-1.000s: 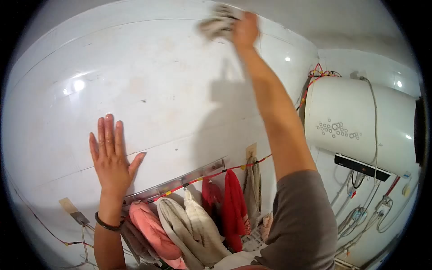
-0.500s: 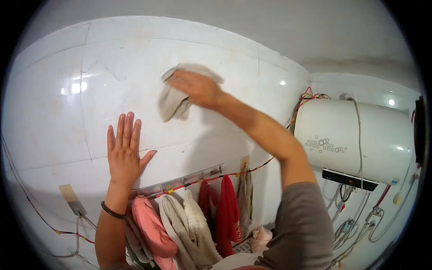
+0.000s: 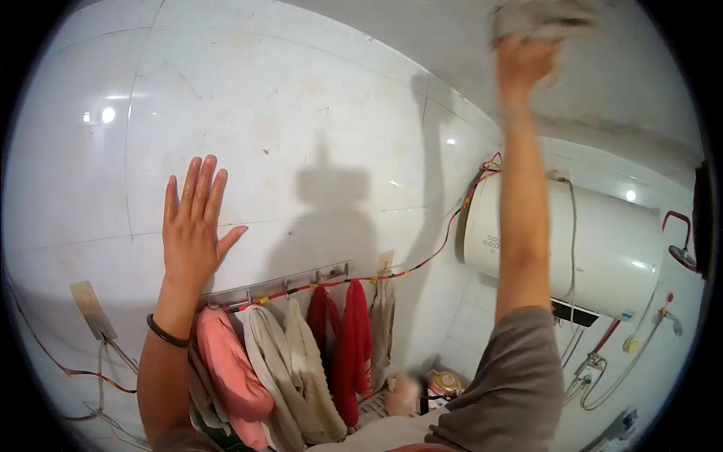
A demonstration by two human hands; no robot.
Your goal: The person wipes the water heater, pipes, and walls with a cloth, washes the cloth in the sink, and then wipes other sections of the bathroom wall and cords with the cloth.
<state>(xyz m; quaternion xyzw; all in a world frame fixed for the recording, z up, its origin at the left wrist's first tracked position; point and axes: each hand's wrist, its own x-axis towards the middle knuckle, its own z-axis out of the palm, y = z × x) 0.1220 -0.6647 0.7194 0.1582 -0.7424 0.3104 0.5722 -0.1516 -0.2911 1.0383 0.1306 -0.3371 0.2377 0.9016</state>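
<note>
My left hand [image 3: 194, 218] lies flat on the white tiled wall [image 3: 248, 151], fingers spread and wet-looking, with a dark bracelet [image 3: 167, 332] at the wrist. High at the upper right, my right hand [image 3: 527, 64] grips a greyish cloth [image 3: 544, 19], its arm stretched up in front of the ceiling. Motion blurs this hand and the cloth. I cannot tell whether the cloth touches the ceiling [image 3: 452, 38]. Below my left hand, a metal hook rail [image 3: 263, 289] carries a pink towel [image 3: 230, 361], pale towels [image 3: 275, 369] and red cloths [image 3: 352, 346].
A white water heater [image 3: 602, 233] hangs at the right, partly behind my right arm. A red and black cable [image 3: 452, 226] runs from it along the rail. An outlet plate [image 3: 94, 309] with wires is at lower left. A shower head [image 3: 681, 258] and hoses are far right.
My right hand has swung with the cloth from the wall up and right, in front of the ceiling. The view has shifted right; my left hand stays flat on the wall.
</note>
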